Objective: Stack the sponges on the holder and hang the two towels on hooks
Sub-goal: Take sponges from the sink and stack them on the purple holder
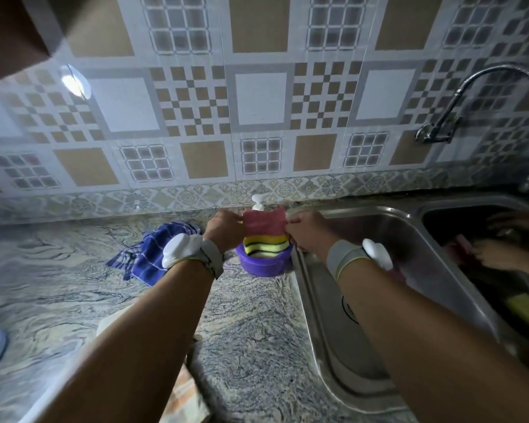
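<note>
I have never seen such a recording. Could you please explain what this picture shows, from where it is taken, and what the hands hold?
There is one picture, from a camera worn on a person's head, looking down at a kitchen counter. No machine is here: the left hand and right hand are bare, with bands on both wrists. Together they hold a pink towel stretched between them, just above a purple holder with striped sponges stacked inside. A blue checked towel lies crumpled on the counter to the left. A steel sink and a tap are on the right.
</note>
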The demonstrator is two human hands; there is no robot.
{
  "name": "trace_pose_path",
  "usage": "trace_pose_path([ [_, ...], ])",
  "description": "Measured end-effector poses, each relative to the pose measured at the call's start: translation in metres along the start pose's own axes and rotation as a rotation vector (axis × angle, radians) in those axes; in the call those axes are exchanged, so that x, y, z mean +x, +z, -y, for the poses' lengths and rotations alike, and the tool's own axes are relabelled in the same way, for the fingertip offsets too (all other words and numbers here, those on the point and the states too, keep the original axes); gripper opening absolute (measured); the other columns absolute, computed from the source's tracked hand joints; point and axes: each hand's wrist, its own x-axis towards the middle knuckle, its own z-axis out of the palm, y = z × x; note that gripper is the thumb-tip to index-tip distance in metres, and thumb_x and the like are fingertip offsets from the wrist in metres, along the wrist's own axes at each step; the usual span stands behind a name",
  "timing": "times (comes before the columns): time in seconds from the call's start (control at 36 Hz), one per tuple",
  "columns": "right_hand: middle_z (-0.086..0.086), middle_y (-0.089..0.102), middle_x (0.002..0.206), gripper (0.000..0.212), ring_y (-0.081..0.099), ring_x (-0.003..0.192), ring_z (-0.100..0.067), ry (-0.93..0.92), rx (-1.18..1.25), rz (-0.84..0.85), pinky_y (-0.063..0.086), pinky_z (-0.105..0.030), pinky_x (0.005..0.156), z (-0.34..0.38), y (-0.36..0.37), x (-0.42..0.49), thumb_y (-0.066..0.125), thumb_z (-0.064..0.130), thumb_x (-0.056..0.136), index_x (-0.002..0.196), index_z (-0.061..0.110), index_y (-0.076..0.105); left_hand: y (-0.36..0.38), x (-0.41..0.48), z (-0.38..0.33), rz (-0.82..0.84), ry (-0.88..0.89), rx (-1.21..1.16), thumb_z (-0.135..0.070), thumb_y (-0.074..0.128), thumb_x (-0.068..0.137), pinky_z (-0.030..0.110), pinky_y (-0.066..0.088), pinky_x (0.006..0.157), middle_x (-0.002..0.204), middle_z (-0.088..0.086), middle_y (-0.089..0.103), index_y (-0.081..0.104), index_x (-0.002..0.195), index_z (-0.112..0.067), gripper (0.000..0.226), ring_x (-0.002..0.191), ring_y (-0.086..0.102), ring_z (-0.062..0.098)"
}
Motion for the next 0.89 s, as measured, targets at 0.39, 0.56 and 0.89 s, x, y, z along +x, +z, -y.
trace_pose_path([
  [0.39,-0.014,0.074,0.081,0.029,0.068,0.072,-0.027,0.038,-0.012,0.057,0.055,-0.036,0.063,0.010,-0.036,-0.011,0.057,0.025,0.085,0.097,0.004,0.074,0.005,-0.020,-0.036,-0.197,0.096,0.020,-0.021,0.063,0.083,0.038,0.052,0.099,0.115,0.010,0.071,0.067,0.118,-0.021,0.036,0.110,0.065,0.031],
  [0.56,-0.010,0.063,0.077,0.013,0.057,0.065,-0.021,0.031,0.110,0.000,0.041,-0.024,0.050,0.011,-0.081,-0.015,0.058,0.018,0.086,0.088,0.009,0.067,0.028,-0.007,-0.077,-0.152,0.204,-0.097,-0.027,0.052,0.058,0.054,0.058,0.086,0.101,0.022,0.073,0.068,0.076,-0.032,0.024,0.098,0.068,0.044],
  [0.89,-0.008,0.064,0.084,0.014,0.060,0.068,-0.022,0.191,0.097,-0.035,0.048,-0.027,0.061,-0.059,-0.139,0.007,0.055,0.022,0.094,0.087,0.014,0.063,0.135,0.009,-0.124,0.105,0.226,-0.081,-0.027,0.055,0.058,0.049,0.060,0.077,0.081,0.021,0.071,0.068,0.071,-0.026,0.018,0.075,0.070,0.040],
])
